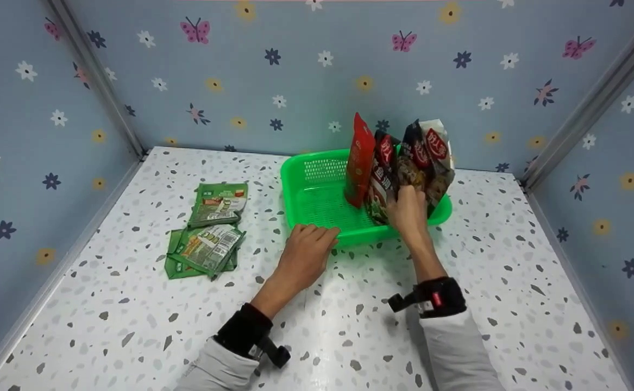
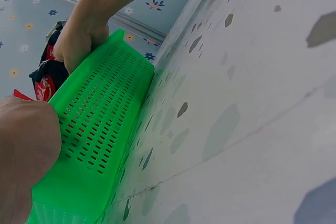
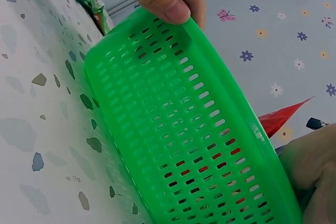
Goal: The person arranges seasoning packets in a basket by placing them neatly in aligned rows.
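A green plastic basket (image 1: pixel 317 203) with slotted walls stands near the back wall. My left hand (image 1: pixel 308 252) grips its front rim near the left end; in the right wrist view the thumb (image 3: pixel 176 11) lies outside the wall. My right hand (image 1: pixel 410 212) reaches over the front rim at the right, its fingers curled at a black food packet (image 1: pixel 412 168); the fingertips are hidden. Beside it stand a black-and-white packet (image 1: pixel 437 157), another black packet (image 1: pixel 380 187) and a red packet (image 1: pixel 360 163), all upright in the basket's right half.
Several green packets lie left of the basket, one packet (image 1: pixel 219 203) behind an overlapping pile (image 1: pixel 208 250). Blue flowered walls (image 1: pixel 306 70) enclose the speckled white table (image 1: pixel 349 336) at the back and both sides.
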Available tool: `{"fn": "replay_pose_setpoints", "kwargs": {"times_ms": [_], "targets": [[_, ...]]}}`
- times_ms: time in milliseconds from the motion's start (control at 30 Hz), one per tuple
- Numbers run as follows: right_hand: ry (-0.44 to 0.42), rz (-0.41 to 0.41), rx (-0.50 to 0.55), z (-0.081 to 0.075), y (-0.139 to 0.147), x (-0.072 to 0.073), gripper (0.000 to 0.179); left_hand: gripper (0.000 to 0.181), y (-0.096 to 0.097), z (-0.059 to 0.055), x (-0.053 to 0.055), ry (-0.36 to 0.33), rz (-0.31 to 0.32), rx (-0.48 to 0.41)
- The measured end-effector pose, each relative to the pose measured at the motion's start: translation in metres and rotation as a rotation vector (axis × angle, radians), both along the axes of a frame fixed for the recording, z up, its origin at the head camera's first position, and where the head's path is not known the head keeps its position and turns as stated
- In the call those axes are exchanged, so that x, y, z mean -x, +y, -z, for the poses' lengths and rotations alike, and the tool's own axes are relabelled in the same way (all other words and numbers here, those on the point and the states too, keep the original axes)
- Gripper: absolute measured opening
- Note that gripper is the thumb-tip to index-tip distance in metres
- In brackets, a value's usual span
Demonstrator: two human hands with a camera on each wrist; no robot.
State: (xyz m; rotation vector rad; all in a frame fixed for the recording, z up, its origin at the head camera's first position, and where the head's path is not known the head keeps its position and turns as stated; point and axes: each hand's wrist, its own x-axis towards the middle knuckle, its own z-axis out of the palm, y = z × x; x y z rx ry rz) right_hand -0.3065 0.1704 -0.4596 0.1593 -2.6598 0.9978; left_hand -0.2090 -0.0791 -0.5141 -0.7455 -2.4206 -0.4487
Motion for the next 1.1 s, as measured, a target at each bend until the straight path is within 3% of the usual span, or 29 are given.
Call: {"fn": "replay_pose_setpoints", "kwargs": {"times_ms": [200, 700, 900, 1100], "targets": [[0.022, 0.006, 0.011, -0.004, -0.005, -0.003, 0.037, 0.025, 0.000, 0.001, 0.001, 0.004, -0.008, 0.018], [0.046, 0.012, 0.042, -0.006, -0.006, -0.004, 0.040, 0.023, 0.001, 0.000, 0.002, 0.017, -0.007, 0.011], [0.089, 0.022, 0.057, -0.011, -0.008, -0.006, 0.031, 0.021, 0.001, 0.003, 0.003, 0.045, 0.000, -0.002], [0.127, 0.025, 0.131, -0.024, -0.011, -0.015, 0.052, 0.019, 0.001, 0.005, 0.004, 0.058, 0.003, -0.016]]}}
